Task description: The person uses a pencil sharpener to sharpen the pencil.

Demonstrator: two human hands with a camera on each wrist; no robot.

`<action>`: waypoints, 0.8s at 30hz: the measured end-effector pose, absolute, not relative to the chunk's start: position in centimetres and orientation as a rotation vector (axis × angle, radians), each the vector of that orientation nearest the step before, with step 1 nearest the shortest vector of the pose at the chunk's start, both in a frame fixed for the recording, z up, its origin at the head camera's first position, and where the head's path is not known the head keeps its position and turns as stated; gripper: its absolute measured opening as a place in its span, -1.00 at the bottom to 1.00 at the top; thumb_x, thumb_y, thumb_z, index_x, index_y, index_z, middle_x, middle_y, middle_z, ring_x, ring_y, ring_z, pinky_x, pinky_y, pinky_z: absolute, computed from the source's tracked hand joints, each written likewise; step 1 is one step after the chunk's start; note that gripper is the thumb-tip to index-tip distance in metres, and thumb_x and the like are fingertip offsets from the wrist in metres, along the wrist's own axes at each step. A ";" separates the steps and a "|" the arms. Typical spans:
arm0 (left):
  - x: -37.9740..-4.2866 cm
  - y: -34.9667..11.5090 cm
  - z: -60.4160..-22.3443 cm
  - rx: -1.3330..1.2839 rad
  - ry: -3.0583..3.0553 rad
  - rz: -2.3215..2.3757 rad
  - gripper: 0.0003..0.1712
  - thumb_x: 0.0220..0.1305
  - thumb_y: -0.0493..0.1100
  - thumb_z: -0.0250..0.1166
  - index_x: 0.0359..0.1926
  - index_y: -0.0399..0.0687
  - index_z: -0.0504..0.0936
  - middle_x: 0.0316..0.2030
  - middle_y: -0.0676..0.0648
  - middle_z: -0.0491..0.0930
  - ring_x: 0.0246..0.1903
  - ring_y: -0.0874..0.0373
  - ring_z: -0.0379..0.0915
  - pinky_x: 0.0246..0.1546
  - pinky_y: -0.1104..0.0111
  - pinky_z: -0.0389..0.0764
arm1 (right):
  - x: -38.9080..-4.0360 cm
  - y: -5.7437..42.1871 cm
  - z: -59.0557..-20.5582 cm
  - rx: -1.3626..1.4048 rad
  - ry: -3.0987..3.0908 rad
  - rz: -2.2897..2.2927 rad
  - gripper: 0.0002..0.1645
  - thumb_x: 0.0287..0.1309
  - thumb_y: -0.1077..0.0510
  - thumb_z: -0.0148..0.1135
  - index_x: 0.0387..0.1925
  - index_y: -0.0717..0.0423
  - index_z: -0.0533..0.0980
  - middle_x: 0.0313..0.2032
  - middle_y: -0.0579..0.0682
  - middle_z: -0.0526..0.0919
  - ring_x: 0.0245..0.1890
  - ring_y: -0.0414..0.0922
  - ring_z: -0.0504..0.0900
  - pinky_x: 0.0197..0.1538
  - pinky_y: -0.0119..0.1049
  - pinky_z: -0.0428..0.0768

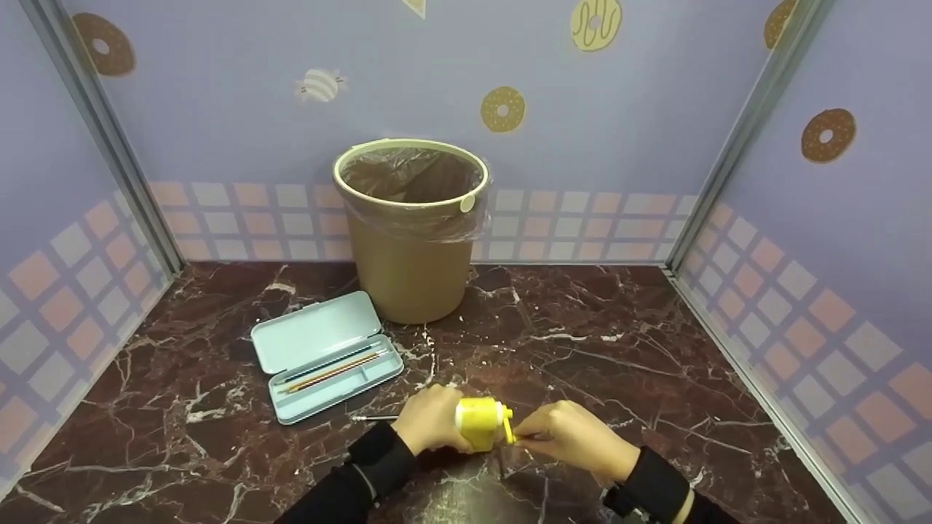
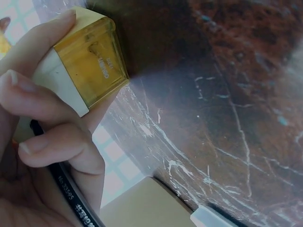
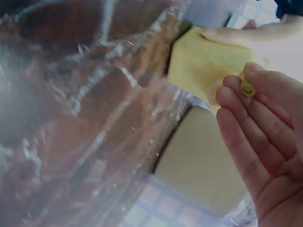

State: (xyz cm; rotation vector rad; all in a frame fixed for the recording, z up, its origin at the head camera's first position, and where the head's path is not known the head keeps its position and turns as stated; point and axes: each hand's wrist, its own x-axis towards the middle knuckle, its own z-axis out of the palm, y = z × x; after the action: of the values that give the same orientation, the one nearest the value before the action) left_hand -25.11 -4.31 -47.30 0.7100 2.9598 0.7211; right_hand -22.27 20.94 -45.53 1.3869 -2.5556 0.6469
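Note:
A yellow-and-white crank pencil sharpener [image 1: 479, 423] is gripped by my left hand [image 1: 429, 418], above the dark marbled table. In the left wrist view its clear yellow shavings drawer [image 2: 97, 61] faces the table. A dark pencil [image 2: 68, 196] with pale lettering runs under the curled fingers of that hand toward the sharpener; its end sticks out to the left in the head view. Thumb and fingers of my right hand [image 1: 571, 437] pinch the small knob [image 3: 247, 89] of the sharpener's crank. The pencil's tip is hidden.
Left of my hands lies an open light-blue pencil case [image 1: 320, 338] with several pencils [image 1: 335, 371] inside. Behind it stands a brown bin [image 1: 411, 269] lined with a clear bag. Small pale crumbs dot the table [image 1: 582, 364]. Patterned walls enclose three sides.

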 end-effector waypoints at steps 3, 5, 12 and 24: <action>-25.2 -4.4 -47.2 0.707 2.950 0.727 -0.41 -0.48 -0.05 0.75 -0.40 -0.15 0.61 -0.49 -0.04 0.63 -0.52 0.15 0.45 -0.48 0.24 0.60 | -22.4 20.9 -45.1 1.381 -2.579 0.656 -0.86 0.21 0.22 0.41 -0.20 0.06 0.77 -0.27 -0.06 0.86 -0.32 -0.24 0.79 -0.23 -0.53 0.69; -25.3 -4.5 -47.2 0.713 2.934 0.743 -0.40 -0.47 -0.06 0.75 -0.38 -0.16 0.62 -0.48 -0.05 0.64 -0.53 0.16 0.45 -0.49 0.27 0.59 | -22.4 20.9 -44.9 1.380 -2.598 0.648 -0.85 0.21 0.22 0.41 -0.19 0.06 0.77 -0.26 -0.06 0.86 -0.30 -0.24 0.79 -0.22 -0.52 0.69; -25.6 -4.5 -47.1 0.735 2.920 0.742 -0.42 -0.48 -0.06 0.76 -0.41 -0.14 0.63 -0.50 -0.04 0.66 -0.55 0.16 0.45 -0.52 0.29 0.57 | -22.5 20.8 -44.4 1.382 -2.586 0.575 -0.85 0.21 0.18 0.41 -0.18 0.04 0.77 -0.27 -0.09 0.86 -0.30 -0.25 0.78 -0.20 -0.55 0.67; -25.7 -4.5 -47.1 0.772 2.917 0.738 -0.46 -0.48 -0.06 0.76 -0.45 -0.13 0.64 -0.54 -0.02 0.65 -0.57 0.18 0.43 -0.51 0.31 0.56 | -22.8 20.9 -43.8 1.351 -2.588 0.551 -0.84 0.22 0.14 0.40 -0.16 0.02 0.77 -0.27 -0.12 0.85 -0.31 -0.28 0.78 -0.21 -0.54 0.67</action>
State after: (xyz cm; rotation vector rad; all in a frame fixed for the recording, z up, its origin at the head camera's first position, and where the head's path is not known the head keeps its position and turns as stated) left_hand -25.75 -4.55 -47.13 0.7723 2.9171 0.7383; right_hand -22.82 20.90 -43.83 1.3511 -2.5882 0.5514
